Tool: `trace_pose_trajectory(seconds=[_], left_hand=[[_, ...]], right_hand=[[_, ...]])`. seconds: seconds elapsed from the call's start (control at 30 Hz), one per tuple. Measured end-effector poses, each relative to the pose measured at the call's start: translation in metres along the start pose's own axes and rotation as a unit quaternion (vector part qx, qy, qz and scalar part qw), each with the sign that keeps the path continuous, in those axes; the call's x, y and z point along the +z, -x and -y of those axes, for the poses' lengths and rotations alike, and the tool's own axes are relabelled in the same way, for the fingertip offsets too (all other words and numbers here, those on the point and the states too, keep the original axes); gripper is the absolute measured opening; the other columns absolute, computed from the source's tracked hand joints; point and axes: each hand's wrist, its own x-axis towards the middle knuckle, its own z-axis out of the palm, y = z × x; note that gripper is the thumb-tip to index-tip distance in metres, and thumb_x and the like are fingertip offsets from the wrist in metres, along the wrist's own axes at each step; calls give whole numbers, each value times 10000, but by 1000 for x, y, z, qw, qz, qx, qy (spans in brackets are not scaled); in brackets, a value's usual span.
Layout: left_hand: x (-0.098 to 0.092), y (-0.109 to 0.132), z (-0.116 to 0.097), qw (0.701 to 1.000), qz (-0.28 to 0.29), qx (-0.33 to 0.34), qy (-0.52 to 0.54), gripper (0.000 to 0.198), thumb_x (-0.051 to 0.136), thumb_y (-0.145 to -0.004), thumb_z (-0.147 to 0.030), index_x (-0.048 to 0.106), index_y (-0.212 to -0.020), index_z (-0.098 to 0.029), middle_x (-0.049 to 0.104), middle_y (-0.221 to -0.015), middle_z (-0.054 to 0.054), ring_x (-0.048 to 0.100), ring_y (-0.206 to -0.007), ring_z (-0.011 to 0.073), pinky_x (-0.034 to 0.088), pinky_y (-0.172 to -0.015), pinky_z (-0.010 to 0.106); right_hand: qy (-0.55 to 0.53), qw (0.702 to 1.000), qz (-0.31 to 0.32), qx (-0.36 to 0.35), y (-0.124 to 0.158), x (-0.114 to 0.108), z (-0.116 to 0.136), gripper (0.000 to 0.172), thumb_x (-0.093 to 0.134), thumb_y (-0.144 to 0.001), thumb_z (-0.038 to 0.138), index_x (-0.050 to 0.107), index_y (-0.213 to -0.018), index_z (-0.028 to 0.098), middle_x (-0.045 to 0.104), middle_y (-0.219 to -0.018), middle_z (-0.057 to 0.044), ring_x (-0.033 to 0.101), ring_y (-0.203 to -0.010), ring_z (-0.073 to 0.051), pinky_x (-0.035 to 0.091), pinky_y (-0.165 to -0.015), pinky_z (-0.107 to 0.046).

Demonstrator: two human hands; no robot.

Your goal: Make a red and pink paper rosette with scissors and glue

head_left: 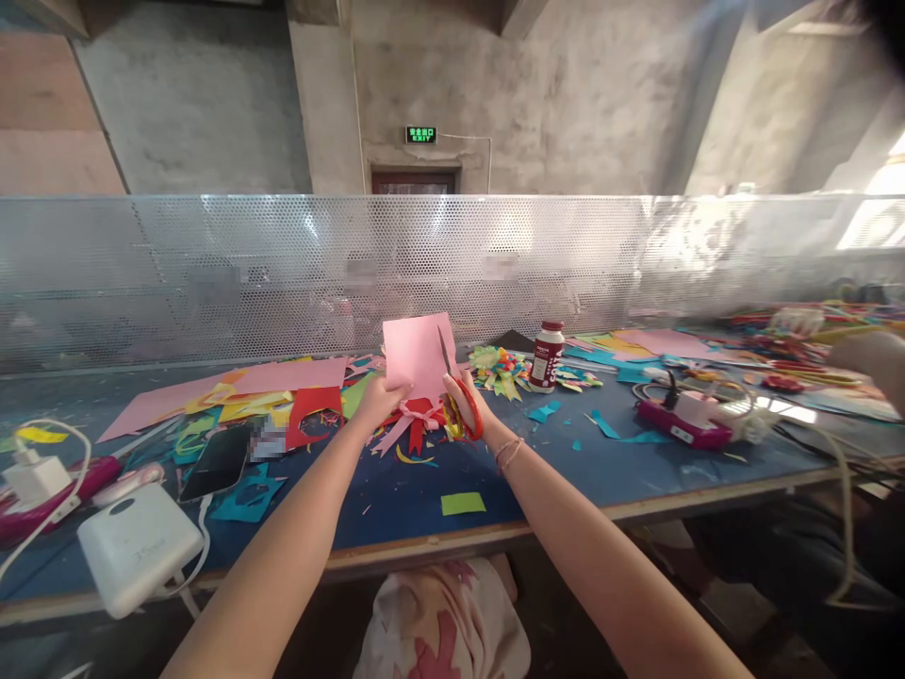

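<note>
A sheet of pink paper [417, 349] is held up over the table, its lower left corner pinched in my left hand [382, 401]. My right hand [475, 407] grips red-handled scissors [468, 415], whose blades point upward along the right part of the sheet. Whether the blades are cutting in cannot be told. Just below the sheet lie red and pink paper ribbons [416, 424], partly hidden by the sheet and my hands. A green paper rectangle [463, 504] lies nearer the table's front edge.
A brown-red bottle [547, 358] stands behind a pile of colourful paper bows [499, 368]. On the left are a phone [216, 462], a white power bank [139, 547] and paper scraps. A power strip [682, 422] sits right. Perforated metal panels [424, 264] line the back.
</note>
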Motion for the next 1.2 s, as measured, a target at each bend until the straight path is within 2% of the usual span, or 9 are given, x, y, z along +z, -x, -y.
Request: trace_pose_trajectory(seconds=[0.1, 0.33, 0.53, 0.77, 0.9, 1.0, 1.2], left_hand=[[1, 2, 0, 1000, 18, -5, 6, 332, 618, -688, -392, 702, -856, -119, 713, -787, 67, 644, -758, 213, 490, -686, 293], [1, -1, 1, 1000, -4, 1, 2, 286, 622, -671, -342, 706, -816, -110, 699, -726, 63, 633, -703, 196, 466, -645, 268], [1, 1, 1, 1000, -4, -5, 6, 295, 625, -667, -368, 701, -798, -115, 689, -702, 59, 625, -704, 198, 448, -611, 254], [0, 2, -1, 1000, 12, -8, 20, 319, 649, -654, -361, 690, -847, -110, 700, -771, 68, 627, -717, 197, 463, -646, 272], [1, 3, -2, 999, 23, -11, 27, 242, 670, -638, -315, 688, -780, -120, 676, -663, 49, 618, -675, 187, 461, -616, 262], [1, 4, -4, 999, 31, -13, 26, 223, 680, -632, -311, 684, -745, -119, 648, -592, 35, 606, -639, 183, 452, -590, 258], [-1, 5, -4, 999, 39, -12, 27, 239, 689, -633, -332, 684, -742, -119, 642, -588, 31, 598, -629, 181, 443, -591, 262]], right_hand=[[0, 1000, -11, -1, -3, 0, -3, 454, 454, -743, 651, 255, -817, 250, 423, -491, 138, 391, -316, -56, 324, -322, -172], [43, 999, -26, 0, -9, -1, -13, 407, 390, -783, 638, 295, -867, 252, 386, -439, 136, 364, -279, -68, 301, -291, -175], [70, 997, -36, -10, -9, -1, -13, 392, 394, -791, 625, 312, -853, 247, 375, -404, 131, 336, -251, -74, 279, -271, -184], [-8, 999, -37, 31, -5, 1, -6, 466, 426, -730, 693, 293, -820, 255, 368, -453, 128, 315, -304, -62, 256, -293, -170], [-47, 998, -17, 41, -2, 0, 1, 497, 426, -711, 720, 295, -769, 244, 305, -416, 128, 308, -302, -63, 254, -307, -179], [-43, 998, -22, 41, -2, 0, 2, 504, 436, -701, 726, 311, -767, 242, 329, -416, 124, 331, -297, -68, 266, -306, -186], [15, 998, -53, 28, -3, 0, 0, 484, 399, -727, 717, 320, -790, 244, 339, -361, 128, 319, -265, -73, 240, -289, -179]])
